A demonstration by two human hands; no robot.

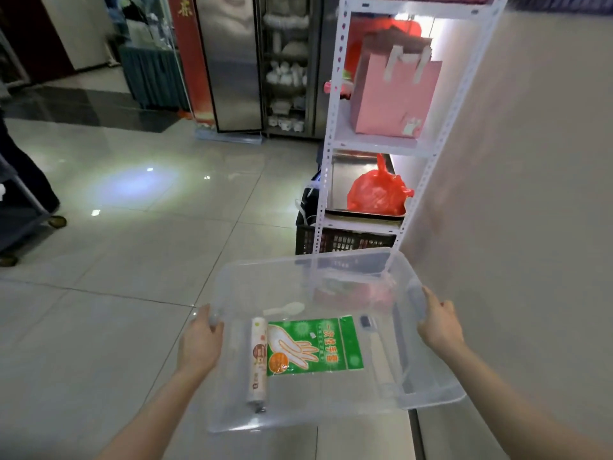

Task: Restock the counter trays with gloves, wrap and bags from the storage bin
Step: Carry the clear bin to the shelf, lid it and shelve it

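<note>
The storage bin (428,393), clear and lidless, was held above the tiled floor (116,260) with the left hand (200,343) curled over its left rim and the right hand (441,323) on its right rim, that hand's fingertips hidden behind the wall. A white shelf rack (326,161) with a pink paper bag (394,94) and a red plastic bag (378,190) stood just beyond, blurred through the far wall. Inside, a wrap roll (257,360) lay near-to-far beside a green glove packet (315,346).

Two bare forearms and hands, left (199,343) and right (441,325) (no sleeves, gloves or jewellery showing).
</note>
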